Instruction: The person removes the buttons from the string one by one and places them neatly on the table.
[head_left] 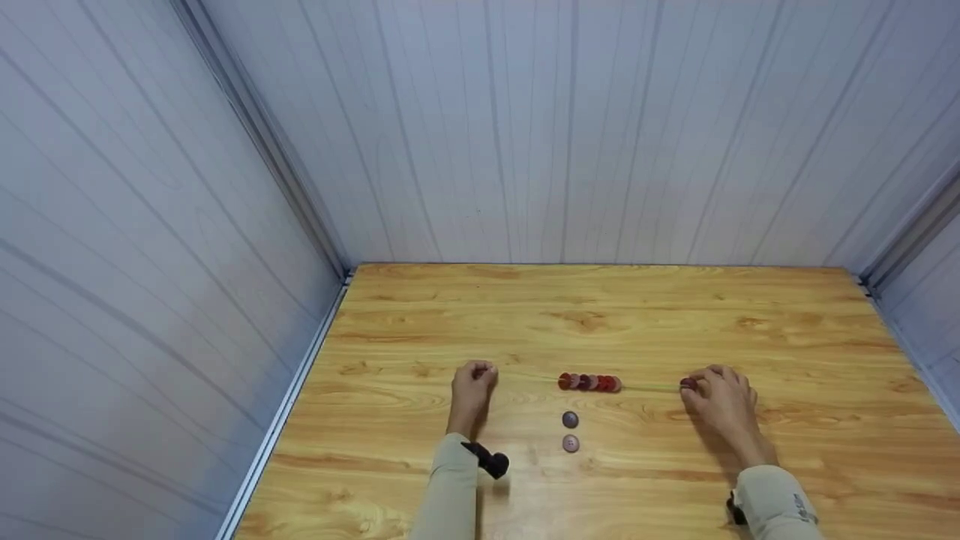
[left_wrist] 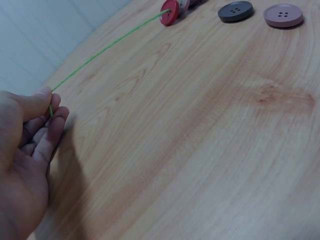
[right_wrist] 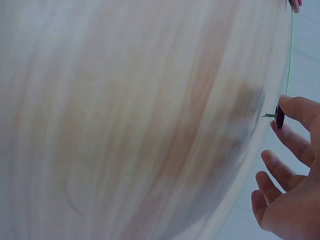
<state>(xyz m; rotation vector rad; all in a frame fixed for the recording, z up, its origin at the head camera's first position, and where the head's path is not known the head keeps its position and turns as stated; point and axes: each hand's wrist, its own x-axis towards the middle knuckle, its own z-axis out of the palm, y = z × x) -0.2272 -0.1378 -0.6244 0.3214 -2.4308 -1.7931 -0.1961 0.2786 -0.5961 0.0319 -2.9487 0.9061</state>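
A green string (left_wrist: 107, 49) runs between my two hands, with a row of red, pink and dark buttons (head_left: 590, 382) threaded along its middle. My left hand (head_left: 472, 388) pinches one end of the string between thumb and fingers; a short tail hangs inside the fingers in the left wrist view. At the other end, my right hand (head_left: 726, 401) pinches a dark red button (head_left: 688, 383) between thumb and index finger. A green string tip (right_wrist: 268, 115) sticks out beside that button in the right wrist view. The other right fingers are loosely bent.
On the wooden table (head_left: 420, 315), a dark grey button (head_left: 570, 419) and a mauve four-hole button (head_left: 571, 443) lie just in front of the threaded row. Pale panel walls (head_left: 525, 135) stand behind the table and at both sides.
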